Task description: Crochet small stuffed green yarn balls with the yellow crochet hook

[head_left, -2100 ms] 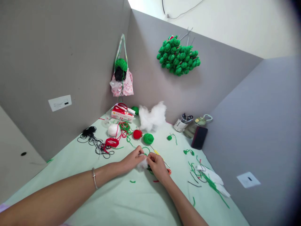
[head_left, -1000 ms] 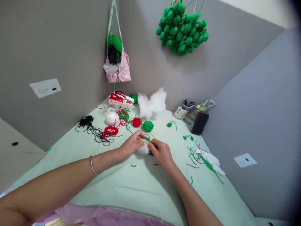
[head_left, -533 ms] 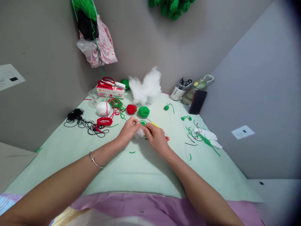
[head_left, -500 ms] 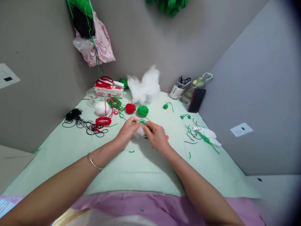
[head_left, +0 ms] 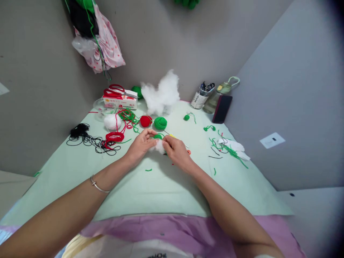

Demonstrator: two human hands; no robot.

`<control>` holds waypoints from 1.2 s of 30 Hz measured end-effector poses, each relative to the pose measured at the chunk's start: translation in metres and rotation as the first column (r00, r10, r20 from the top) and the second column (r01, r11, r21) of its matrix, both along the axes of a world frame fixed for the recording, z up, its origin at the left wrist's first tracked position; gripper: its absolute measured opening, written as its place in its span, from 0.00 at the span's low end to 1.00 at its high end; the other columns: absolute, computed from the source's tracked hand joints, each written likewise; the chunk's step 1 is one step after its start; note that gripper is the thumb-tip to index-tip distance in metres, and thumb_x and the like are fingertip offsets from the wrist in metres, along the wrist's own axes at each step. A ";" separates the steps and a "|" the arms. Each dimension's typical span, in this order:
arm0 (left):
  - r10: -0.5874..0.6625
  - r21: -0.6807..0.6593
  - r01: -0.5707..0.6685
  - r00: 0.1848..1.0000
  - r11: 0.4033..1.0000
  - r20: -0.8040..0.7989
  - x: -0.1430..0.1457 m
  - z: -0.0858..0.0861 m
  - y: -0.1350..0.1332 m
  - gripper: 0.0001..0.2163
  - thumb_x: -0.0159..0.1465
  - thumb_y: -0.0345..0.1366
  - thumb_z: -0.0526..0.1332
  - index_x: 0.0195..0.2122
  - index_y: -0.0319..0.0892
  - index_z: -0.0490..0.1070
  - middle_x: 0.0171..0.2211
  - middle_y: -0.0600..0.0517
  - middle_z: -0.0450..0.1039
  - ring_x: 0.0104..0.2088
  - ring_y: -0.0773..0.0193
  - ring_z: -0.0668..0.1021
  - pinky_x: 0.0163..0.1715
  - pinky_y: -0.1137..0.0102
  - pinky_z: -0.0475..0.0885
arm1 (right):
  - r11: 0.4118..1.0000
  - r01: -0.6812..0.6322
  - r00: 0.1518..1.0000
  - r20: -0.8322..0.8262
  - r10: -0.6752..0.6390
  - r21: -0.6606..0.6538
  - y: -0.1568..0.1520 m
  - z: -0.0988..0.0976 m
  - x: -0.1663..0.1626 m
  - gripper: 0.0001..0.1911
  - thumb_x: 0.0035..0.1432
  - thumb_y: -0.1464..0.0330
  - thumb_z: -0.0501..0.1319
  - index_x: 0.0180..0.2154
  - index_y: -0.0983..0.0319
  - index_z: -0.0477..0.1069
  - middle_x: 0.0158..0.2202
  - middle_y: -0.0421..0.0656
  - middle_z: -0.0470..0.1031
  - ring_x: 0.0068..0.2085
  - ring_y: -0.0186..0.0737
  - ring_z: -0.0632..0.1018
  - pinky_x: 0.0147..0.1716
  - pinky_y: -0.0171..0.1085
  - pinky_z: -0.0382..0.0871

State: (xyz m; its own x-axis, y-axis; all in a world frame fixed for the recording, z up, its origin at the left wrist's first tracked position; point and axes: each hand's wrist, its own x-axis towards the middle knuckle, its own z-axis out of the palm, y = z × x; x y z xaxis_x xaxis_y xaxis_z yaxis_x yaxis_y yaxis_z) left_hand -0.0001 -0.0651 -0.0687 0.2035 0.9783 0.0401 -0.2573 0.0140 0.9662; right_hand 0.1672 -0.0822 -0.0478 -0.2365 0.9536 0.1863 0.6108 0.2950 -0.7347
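Over the middle of the table, my left hand (head_left: 140,146) is closed around a small green yarn piece (head_left: 158,136) that shows between my fingers. My right hand (head_left: 176,149) pinches a tuft of white stuffing (head_left: 159,147) against it, so the two hands nearly meet. Partly behind my right fingers lie a thin tool with a yellow part (head_left: 172,135) and something orange (head_left: 189,152). Just beyond the hands sit a green yarn ball (head_left: 160,123) and a red yarn ball (head_left: 146,121). My fingers hide much of the green piece.
A large heap of white stuffing (head_left: 161,95) stands at the back. Red-handled scissors (head_left: 115,91) rest on a box (head_left: 120,102). Black yarn (head_left: 80,130) tangles at left. A pen cup (head_left: 199,99), bottle (head_left: 211,104) and phone (head_left: 222,109) stand back right, near yarn scraps (head_left: 231,154).
The green piece now shows above the stuffing between my hands. My left fingers have opened out slightly around it. The whole view has shifted a little.
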 end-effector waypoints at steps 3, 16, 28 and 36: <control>0.081 0.029 -0.080 0.996 0.996 -0.031 0.004 -0.005 0.002 0.11 0.53 0.33 0.68 0.36 0.41 0.69 0.31 0.57 0.70 0.31 0.66 0.72 0.32 0.73 0.66 | 1.000 -0.012 1.000 0.010 0.012 0.007 -0.006 0.000 -0.007 0.10 0.63 0.65 0.53 0.28 0.58 0.63 0.23 0.38 0.64 0.26 0.36 0.63 0.30 0.35 0.53; 0.004 -0.023 -0.005 1.000 1.000 -0.029 0.004 -0.007 -0.006 0.15 0.58 0.45 0.70 0.35 0.43 0.66 0.28 0.58 0.70 0.26 0.67 0.74 0.27 0.73 0.66 | 0.998 0.066 0.995 -0.073 -0.068 -0.020 0.012 -0.005 0.004 0.13 0.58 0.64 0.58 0.23 0.59 0.62 0.19 0.35 0.61 0.24 0.33 0.61 0.26 0.33 0.52; 0.170 -0.006 -0.171 0.984 0.985 -0.056 0.009 -0.011 0.003 0.13 0.52 0.34 0.70 0.31 0.43 0.65 0.25 0.59 0.67 0.26 0.69 0.70 0.27 0.75 0.64 | 0.998 -0.051 0.999 0.002 0.051 0.031 -0.006 0.001 -0.007 0.10 0.64 0.68 0.54 0.30 0.59 0.69 0.21 0.35 0.65 0.24 0.35 0.64 0.29 0.35 0.54; 0.040 -0.140 -0.035 0.999 0.990 0.028 0.007 -0.003 -0.002 0.17 0.52 0.40 0.70 0.36 0.45 0.62 0.22 0.59 0.72 0.19 0.69 0.73 0.18 0.76 0.63 | 0.983 -0.086 0.935 -0.326 0.136 0.163 0.005 0.014 0.007 0.11 0.61 0.65 0.63 0.26 0.59 0.69 0.45 0.46 0.78 0.49 0.43 0.76 0.50 0.43 0.67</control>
